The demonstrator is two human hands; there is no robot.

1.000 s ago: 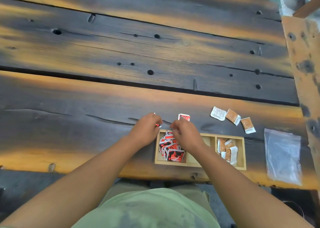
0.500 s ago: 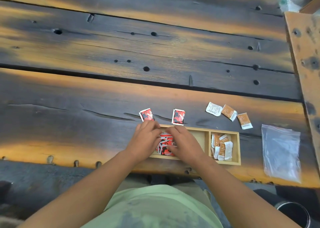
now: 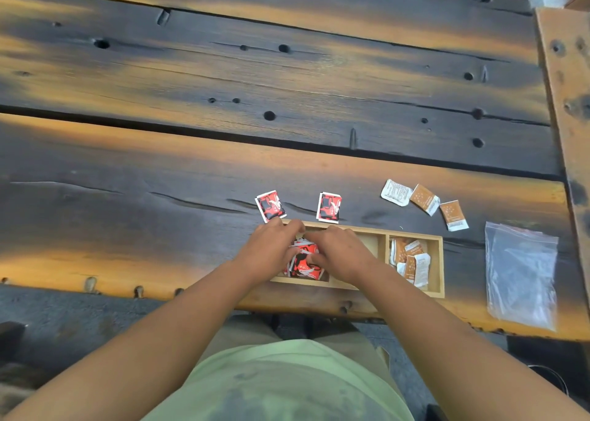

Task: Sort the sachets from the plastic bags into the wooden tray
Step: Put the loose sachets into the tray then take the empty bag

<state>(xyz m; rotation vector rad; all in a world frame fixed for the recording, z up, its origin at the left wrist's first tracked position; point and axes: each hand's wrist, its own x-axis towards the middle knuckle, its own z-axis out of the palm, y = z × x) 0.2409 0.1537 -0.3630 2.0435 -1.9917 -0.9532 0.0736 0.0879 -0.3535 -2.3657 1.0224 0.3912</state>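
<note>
Moved: both hands dropped onto red-and-black paper sachets in pale wooden tray.
Fingers: left hand, right hand — curled round them.

Table: dark wood planks, matt, rough, cracked and pitted. Wooden tray: pale, smooth wood. Red sachets and orange sachets: printed wrappers with a slight gloss. Plastic bag: clear, creased, shiny plastic. Shirt: matt green cloth.
</note>
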